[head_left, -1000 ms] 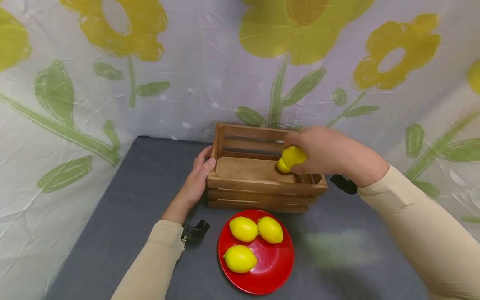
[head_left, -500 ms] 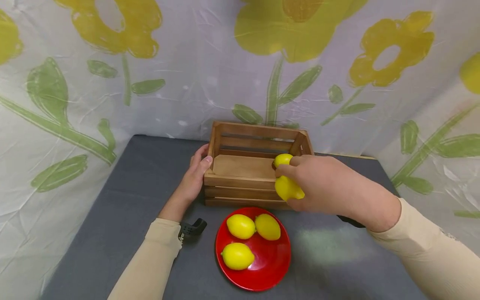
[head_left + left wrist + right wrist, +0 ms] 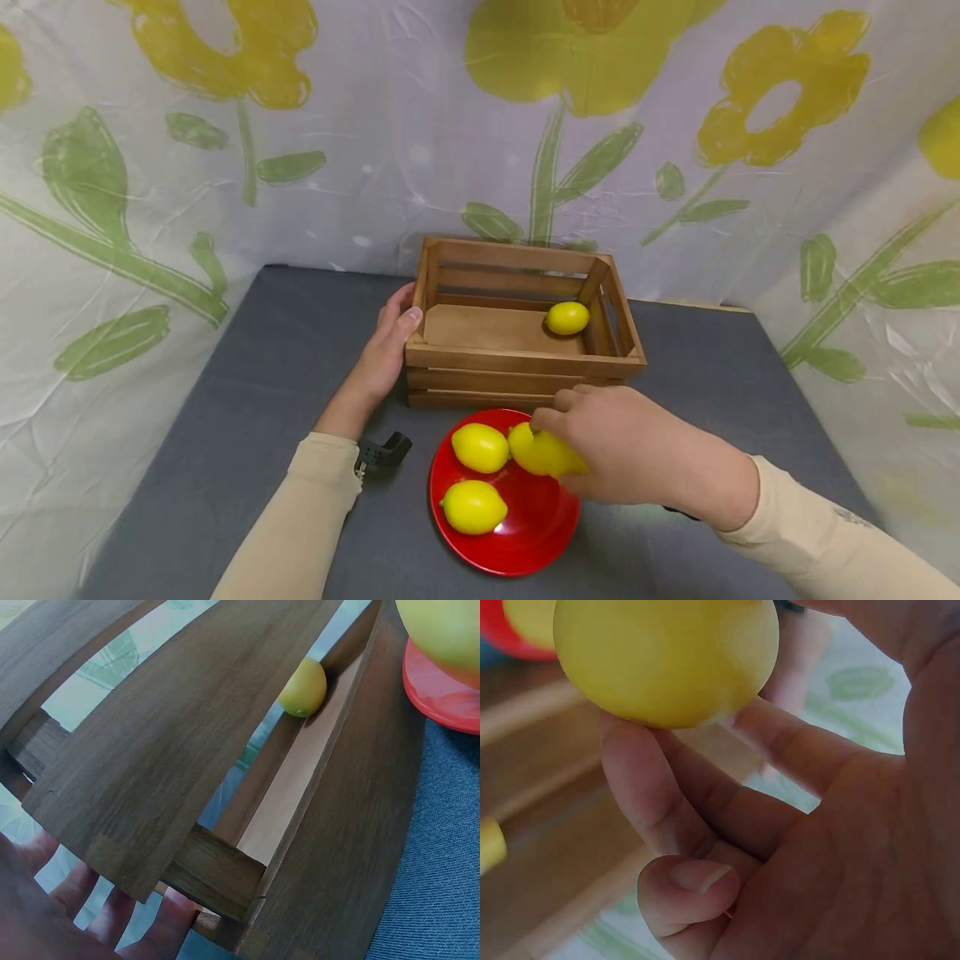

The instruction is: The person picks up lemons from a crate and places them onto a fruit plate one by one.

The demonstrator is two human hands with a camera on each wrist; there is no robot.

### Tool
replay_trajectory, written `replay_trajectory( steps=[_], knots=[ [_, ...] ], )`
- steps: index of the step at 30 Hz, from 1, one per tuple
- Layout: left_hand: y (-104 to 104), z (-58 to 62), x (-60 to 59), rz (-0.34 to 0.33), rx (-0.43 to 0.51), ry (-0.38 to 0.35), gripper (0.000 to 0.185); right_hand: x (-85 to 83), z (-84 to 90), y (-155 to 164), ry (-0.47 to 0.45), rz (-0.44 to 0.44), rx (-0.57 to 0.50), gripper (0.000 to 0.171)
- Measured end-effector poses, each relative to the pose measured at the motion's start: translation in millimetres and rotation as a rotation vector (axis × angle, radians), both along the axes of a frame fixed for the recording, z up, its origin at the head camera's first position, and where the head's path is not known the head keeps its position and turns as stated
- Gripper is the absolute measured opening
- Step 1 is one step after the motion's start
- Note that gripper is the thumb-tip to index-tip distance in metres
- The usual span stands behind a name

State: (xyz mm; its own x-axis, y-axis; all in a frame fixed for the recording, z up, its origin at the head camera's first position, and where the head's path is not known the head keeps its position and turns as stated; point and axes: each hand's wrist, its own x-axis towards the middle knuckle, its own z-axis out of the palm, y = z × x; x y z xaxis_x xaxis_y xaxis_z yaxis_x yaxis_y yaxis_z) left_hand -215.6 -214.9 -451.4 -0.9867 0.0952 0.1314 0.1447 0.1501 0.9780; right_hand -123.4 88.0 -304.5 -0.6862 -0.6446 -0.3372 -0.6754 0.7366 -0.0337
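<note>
My left hand (image 3: 381,354) grips the left end of a slatted wooden crate (image 3: 517,362), its thumb on the rim; the left wrist view shows fingers at the slats. One lemon (image 3: 567,318) lies inside the crate near its right end. In front stands a red plate (image 3: 536,529). Over its right back part, my right hand (image 3: 637,446) holds a lemon (image 3: 667,656) in its fingers. That lemon partly hides another lemon (image 3: 520,439) on the plate. Two more, a back-left lemon (image 3: 480,447) and a front-left lemon (image 3: 474,507), lie in full view there.
A dark grey cloth (image 3: 285,367) covers the table. A white curtain (image 3: 360,150) with painted yellow flowers hangs behind and at both sides. The crate stands between the plate and the curtain.
My right hand has carried a lemon out of the crate, over its front wall and toward me to the plate. One lemon stays in the crate. My left hand keeps its hold.
</note>
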Motion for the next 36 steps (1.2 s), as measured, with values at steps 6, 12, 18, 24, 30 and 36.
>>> replay_trajectory(
  steps=[6, 12, 18, 24, 30, 36],
  knots=[
    [-0.2, -2.2, -1.2, -0.002, 0.002, 0.002, 0.069, 5.7, -30.5, -1.8, -0.075, -0.010, -0.002, 0.057],
    [0.4, -1.4, -1.8, -0.004, -0.002, 0.004, 0.069, 10.0, -50.8, -1.7, -0.105, 0.006, -0.005, 0.062],
    [0.2, -0.4, -0.8, 0.004, -0.007, 0.004, 0.070, 10.3, -61.8, -2.5, -0.108, 0.021, -0.006, 0.059],
    [-0.3, -1.1, -0.8, 0.001, -0.003, -0.004, 0.071, 11.8, -69.1, -1.5, -0.058, 0.050, -0.047, 0.043],
    [-0.6, -2.1, -1.0, -0.002, 0.002, -0.004, 0.070, 13.1, -73.1, -2.1, -0.025, 0.053, -0.082, 0.037],
    [0.2, -1.2, -0.9, -0.003, -0.001, -0.002, 0.070, 14.3, -73.1, -0.1, -0.001, 0.069, -0.086, 0.030]
  ],
)
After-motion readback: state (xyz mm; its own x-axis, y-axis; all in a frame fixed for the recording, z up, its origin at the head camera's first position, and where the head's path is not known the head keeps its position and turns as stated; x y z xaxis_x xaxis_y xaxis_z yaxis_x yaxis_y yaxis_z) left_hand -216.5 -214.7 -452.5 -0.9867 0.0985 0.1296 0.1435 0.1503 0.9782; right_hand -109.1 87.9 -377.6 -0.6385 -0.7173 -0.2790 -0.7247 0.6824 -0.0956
